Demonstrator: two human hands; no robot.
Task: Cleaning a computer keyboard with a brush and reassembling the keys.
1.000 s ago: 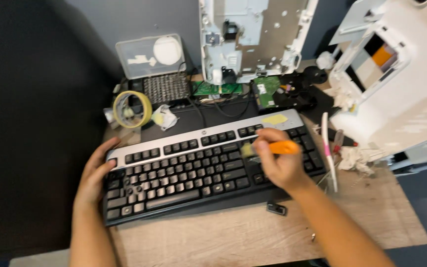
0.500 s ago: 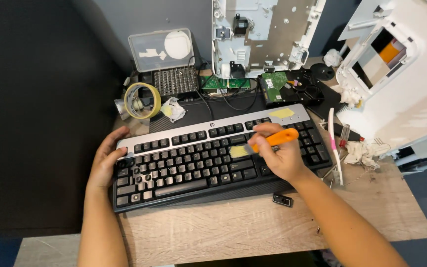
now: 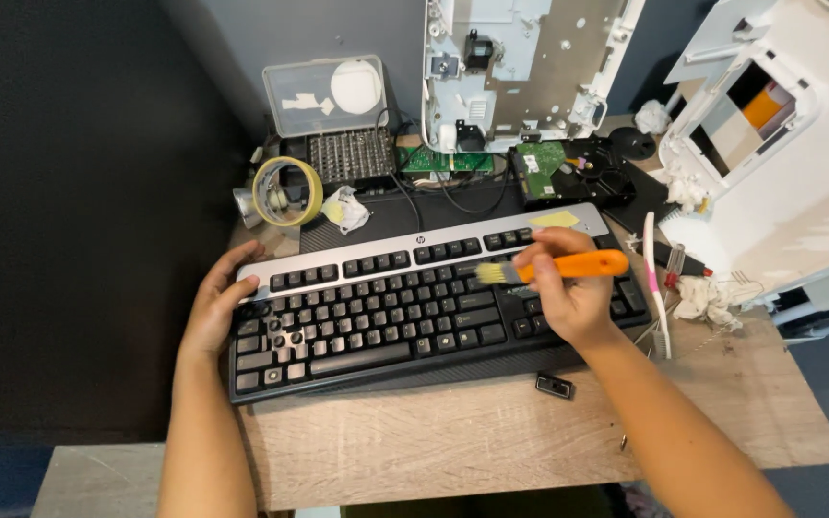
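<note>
Yellow sticky label [image 3: 555, 220] on keyboard [image 3: 405, 307]

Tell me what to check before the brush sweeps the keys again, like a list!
1. Right hand grips the orange brush firmly: ok.
2. Bristles reach the keyboard keys: ok, the tip rests on the upper rows.
3. Left hand steadies the keyboard's left end: ok.
4. All keys in place: not ok, some caps near the left hand look missing.
5. Small black part on the wooden table out of the way: ok, it lies apart from the keyboard.
6. Dust left between keys: cannot tell.
</note>
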